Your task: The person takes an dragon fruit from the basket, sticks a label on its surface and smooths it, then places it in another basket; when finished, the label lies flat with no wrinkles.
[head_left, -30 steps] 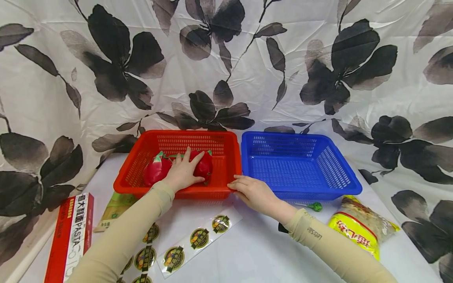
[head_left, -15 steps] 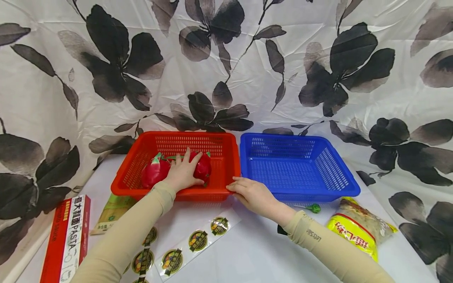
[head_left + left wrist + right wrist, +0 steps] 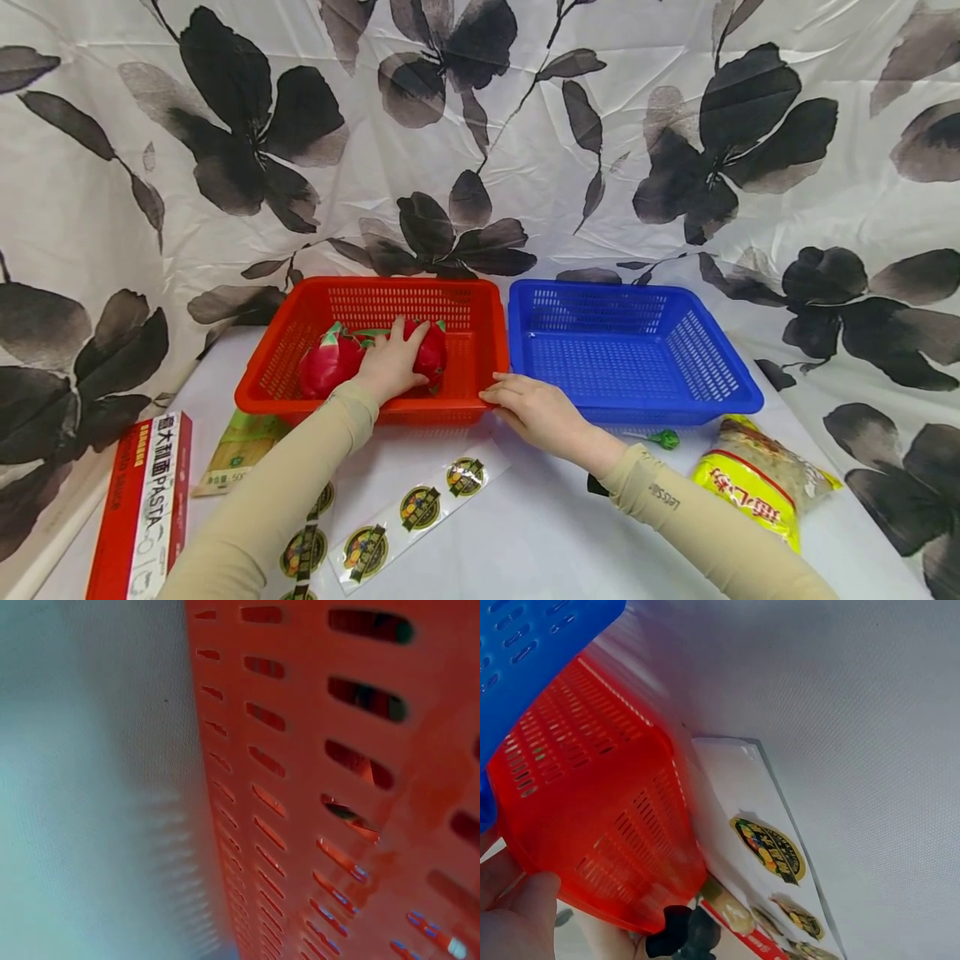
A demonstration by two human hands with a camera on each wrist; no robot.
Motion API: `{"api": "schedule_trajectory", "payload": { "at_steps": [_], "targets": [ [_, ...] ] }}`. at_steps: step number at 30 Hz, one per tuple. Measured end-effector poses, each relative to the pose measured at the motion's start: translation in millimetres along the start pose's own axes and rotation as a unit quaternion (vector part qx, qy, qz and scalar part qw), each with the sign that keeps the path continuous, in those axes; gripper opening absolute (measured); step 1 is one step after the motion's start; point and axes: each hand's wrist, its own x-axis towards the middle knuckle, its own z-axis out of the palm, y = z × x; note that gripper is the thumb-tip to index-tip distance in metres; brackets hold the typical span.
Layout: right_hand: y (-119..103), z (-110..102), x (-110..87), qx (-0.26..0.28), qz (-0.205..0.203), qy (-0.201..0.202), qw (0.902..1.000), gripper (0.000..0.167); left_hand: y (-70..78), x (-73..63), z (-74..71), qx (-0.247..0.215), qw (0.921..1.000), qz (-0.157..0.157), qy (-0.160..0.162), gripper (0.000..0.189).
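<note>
My left hand [image 3: 386, 362] is down inside the red basket [image 3: 405, 284], fingers spread wide over the right-hand red fruit [image 3: 432, 360], with my thumb at its near side. It looks more laid over the fruit than wrapped round it; I can't tell how firmly the fingertips press, as the left wrist view shows only the basket's slotted wall and the table. The other red fruit [image 3: 327, 368] lies to the left, at my wrist side of the hand.

My right hand [image 3: 543, 417] pinches the red basket's rim at its near right corner, fingers bent over the edge. That seems a sound brace: a light, steady pinch should be enough, since pulling hard could drag the basket or tip that corner.

For a good hold on the fruit, I'd want my thumb low on the near side and my fingers around the far side, so it can't roll. I'd mind the blue basket [image 3: 600, 367], just beside my knuckles on the right.
</note>
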Motion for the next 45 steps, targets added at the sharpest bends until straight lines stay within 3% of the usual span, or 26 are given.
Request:
{"api": "schedule_trajectory", "payload": {
  "at_steps": [11, 24, 34, 45],
  "targets": [
    [-0.2, 0.8, -1.2, 0.0, 0.001, 0.005, 1.0, 0.024, -2.1, -0.3, -4.8, -0.03, 0.9995, -0.007, 0.009, 0.084],
    [1.0, 2.6, -1.1, -0.007, -0.001, 0.004, 1.0, 0.026, 1.5, -0.6, -5.7, -0.011, 0.9998, 0.014, 0.013, 0.081],
    [-0.4, 1.9, 0.5, -0.012, 0.004, 0.004, 0.9999, 0.025, 1.2, -0.8, -8.9, 0.025, 0.9987, 0.045, 0.006, 0.09],
    [-0.4, 3.7, -0.9, -0.008, 0.006, 0.003, 0.9999, 0.026, -0.2, 0.5, -8.7, 0.051, 0.9977, 0.045, 0.002, 0.092]
  ]
}}
